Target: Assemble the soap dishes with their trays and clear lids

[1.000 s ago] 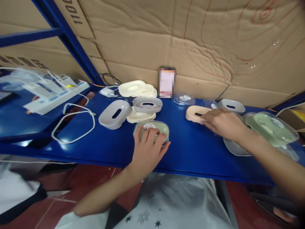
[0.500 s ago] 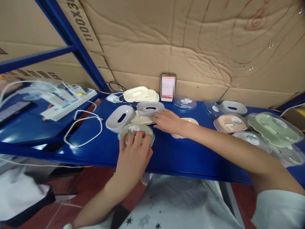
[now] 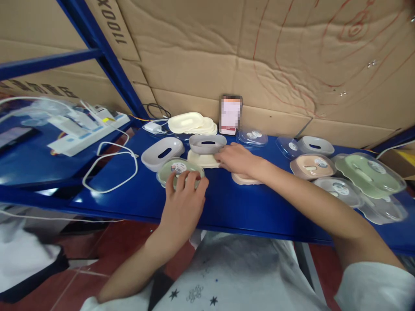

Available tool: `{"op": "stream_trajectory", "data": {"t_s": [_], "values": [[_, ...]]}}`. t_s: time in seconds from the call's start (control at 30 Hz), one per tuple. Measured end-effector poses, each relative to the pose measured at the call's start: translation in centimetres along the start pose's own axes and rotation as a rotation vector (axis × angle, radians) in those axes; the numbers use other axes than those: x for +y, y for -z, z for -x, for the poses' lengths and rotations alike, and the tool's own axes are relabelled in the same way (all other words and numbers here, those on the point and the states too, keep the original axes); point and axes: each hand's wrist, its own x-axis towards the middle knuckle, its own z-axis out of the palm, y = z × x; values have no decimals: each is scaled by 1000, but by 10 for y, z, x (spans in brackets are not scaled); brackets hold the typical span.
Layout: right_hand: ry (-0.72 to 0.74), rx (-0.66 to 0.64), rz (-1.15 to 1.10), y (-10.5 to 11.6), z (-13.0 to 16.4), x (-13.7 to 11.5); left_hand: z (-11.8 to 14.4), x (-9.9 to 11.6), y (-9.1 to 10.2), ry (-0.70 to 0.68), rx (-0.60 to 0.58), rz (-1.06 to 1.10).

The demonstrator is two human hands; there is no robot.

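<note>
"What changed on the blue table (image 3: 246, 216)?"
"The right grip (image 3: 235, 157) went from the peach dish (image 3: 244, 179) to the cream tray (image 3: 203, 159). The left grip (image 3: 185, 196) curls over the green lidded box (image 3: 164, 175)."
"Pinching?"
"Can't tell, either one. There's room up front."

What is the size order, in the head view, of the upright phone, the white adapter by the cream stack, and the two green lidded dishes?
1. Right green dish
2. Left green dish and upright phone: unsure, as the left hand covers part of the dish
3. White adapter
</note>
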Motion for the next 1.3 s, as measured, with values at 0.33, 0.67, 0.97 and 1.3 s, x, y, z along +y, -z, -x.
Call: {"op": "stream_trajectory", "data": {"t_s": [0.33,0.67,0.97,1.3], "values": [[-128,178,-242,-20,158,18,-8,28,-35,-201,-53,166],[-296,421,-212,-44,180,-18,-9,33,-27,-396,-76,567],[28,347,-225,-53,147,-57,-5,24,-46,-201,-91,652],[112,329,-135,-55,133,-56,-1,15,-46,-136,-132,749]]}}
